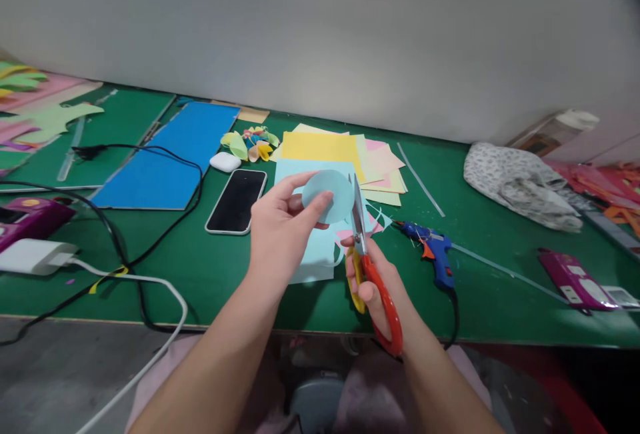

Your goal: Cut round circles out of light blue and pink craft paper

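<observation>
Between the thumb and fingers of my left hand [285,217] is a round piece of light blue paper [337,187]. My right hand [383,274] grips scissors [383,301] with one red and one yellow handle. Their blades point up and away from me, at the right edge of the paper circle. Below my hands lie a light blue sheet [313,264] and thin curled paper offcuts [376,214]. Behind them is a stack of coloured paper with a yellow sheet [320,147] on top.
A blue glue gun [437,254] with a glue stick lies right of my hands. To the left are a phone [237,201], a white case [225,162], small paper flowers [250,143], a blue board [175,154] and looping cables [170,287]. Crumpled cloth [520,184] sits far right.
</observation>
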